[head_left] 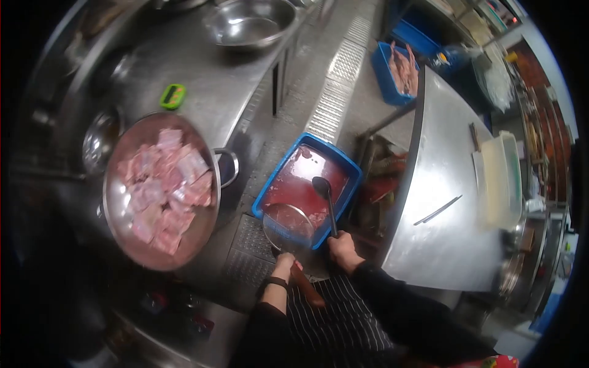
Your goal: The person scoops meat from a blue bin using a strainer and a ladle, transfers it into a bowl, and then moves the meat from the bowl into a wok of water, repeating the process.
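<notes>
My left hand (286, 266) is closed round the brown wooden handle of a round mesh strainer (287, 226), whose hoop overlaps the near left corner of a blue plastic tub (353, 164). Reddish liquid (285, 178) with pale bits lies in the tub, which stands low beside the floor grating. In my right hand (345, 250) is the shaft of a dark ladle (321, 186); its bowl is over the middle of the liquid.
Left, a large steel bowl (205, 251) holds raw meat pieces (161, 190), near a green scale-like device (173, 96). A steel table (454, 165) on the right bears a thin rod (438, 210) and a pale plastic container (498, 184). Another blue tub (384, 86) holds meat.
</notes>
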Motion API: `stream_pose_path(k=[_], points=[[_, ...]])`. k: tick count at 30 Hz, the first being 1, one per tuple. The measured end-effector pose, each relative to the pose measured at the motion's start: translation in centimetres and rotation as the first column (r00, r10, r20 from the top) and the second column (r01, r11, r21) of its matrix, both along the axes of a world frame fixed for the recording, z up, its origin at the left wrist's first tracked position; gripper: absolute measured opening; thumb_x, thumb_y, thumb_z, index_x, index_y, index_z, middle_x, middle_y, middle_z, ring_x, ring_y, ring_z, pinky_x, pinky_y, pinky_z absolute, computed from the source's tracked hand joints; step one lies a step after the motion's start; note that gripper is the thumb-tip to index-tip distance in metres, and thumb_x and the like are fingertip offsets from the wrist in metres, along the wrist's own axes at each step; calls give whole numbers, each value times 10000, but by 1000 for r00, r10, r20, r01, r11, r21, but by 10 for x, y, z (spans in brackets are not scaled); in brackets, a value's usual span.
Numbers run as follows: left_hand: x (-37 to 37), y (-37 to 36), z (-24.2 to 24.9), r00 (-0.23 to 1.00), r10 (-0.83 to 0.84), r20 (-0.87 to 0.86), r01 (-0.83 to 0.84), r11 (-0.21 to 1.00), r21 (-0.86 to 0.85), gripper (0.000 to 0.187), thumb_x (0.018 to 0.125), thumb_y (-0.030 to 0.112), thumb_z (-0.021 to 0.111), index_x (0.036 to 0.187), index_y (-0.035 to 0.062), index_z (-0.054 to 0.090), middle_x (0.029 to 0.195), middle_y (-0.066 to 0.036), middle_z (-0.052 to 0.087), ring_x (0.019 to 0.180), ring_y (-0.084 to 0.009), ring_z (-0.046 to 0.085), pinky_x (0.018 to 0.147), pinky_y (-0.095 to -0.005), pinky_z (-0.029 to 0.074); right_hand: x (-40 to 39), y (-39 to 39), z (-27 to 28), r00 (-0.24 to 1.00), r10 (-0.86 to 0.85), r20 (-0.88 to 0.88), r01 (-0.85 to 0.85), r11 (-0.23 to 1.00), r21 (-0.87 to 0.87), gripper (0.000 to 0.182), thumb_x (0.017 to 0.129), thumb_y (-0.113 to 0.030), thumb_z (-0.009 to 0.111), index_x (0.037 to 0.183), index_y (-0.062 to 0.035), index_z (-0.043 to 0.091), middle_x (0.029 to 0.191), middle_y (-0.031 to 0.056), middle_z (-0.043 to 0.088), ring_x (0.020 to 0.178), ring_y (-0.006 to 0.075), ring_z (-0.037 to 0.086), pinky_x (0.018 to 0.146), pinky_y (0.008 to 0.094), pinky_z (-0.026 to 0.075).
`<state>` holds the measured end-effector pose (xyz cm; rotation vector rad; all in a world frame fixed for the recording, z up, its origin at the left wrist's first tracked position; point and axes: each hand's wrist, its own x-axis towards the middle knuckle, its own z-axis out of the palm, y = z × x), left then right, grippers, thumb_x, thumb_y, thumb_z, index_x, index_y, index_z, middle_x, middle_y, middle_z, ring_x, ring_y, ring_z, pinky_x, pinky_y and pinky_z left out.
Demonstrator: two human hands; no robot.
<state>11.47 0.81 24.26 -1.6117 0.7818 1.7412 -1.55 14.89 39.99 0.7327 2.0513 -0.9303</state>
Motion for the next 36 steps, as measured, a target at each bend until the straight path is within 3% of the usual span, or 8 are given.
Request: stream_pose_path(k=[2,5,7,10,15,23,28,36], points=[[-3,-15,-67,996,25,-82,-12,988,153,68,845,57,436,895,10,438,646,-115,475,502,-263,508,482,-399,493,1,-1,-40,999,21,-31,-17,993,119,367,865,-123,579,1178,67,565,807,187,674,643,309,678,579,410,546],[-53,-18,-32,934,340,-105,-316,928,197,136,872,58,416,985,-5,456,793,-138,496,559,-253,493,507,-371,485,7,8,-111,989,147,-26,-127,918,377,536,868,-165,593,1360,-4,456,1171,290,608,1127,444,592,951,503,477],[-91,-17,-27,774,633,29,-619,747,243,171,909,63,385,1048,-1,463,900,-149,509,639,-255,514,514,-383,483,10,17,-143,992,121,-28,-102,920,379,577,871,-160,590,1399,-13,409,1179,292,597,1117,456,594,944,501,484],[-146,-7,-80,772,618,149,-634,766,108,204,936,91,379,1091,-6,470,920,-153,510,640,-273,522,546,-410,506,3,21,-183,991,116,-61,-82,912,401,643,875,-149,589,1452,-25,335,1190,295,579,1109,474,594,938,498,491],[-190,9,-128,942,323,89,-332,934,128,60,872,35,350,885,54,406,718,-105,463,530,-247,463,487,-368,472,-35,12,-229,996,89,-21,-74,912,403,765,873,-155,633,1522,-28,246,1189,323,589,1089,474,613,911,502,506],[-133,-7,-240,980,126,157,-184,877,444,74,957,44,439,884,58,443,656,-26,419,502,-131,415,423,-264,365,-46,-6,-248,991,127,-52,-113,970,214,724,894,-136,590,1479,67,214,899,371,648,888,533,642,801,564,513],[-87,2,-234,978,174,-116,-123,926,357,46,918,43,539,948,28,507,704,-53,481,526,-128,437,451,-283,392,-1,-1,-221,983,167,-71,-152,971,187,671,919,-149,527,1501,14,237,793,337,647,779,502,655,709,575,513],[-59,17,-152,836,488,252,-548,771,325,133,911,87,524,900,79,392,733,-46,432,548,-146,411,464,-281,385,-30,-18,-235,921,355,-162,-299,909,288,766,918,-126,525,1560,-44,115,881,313,654,783,458,664,728,528,518]])
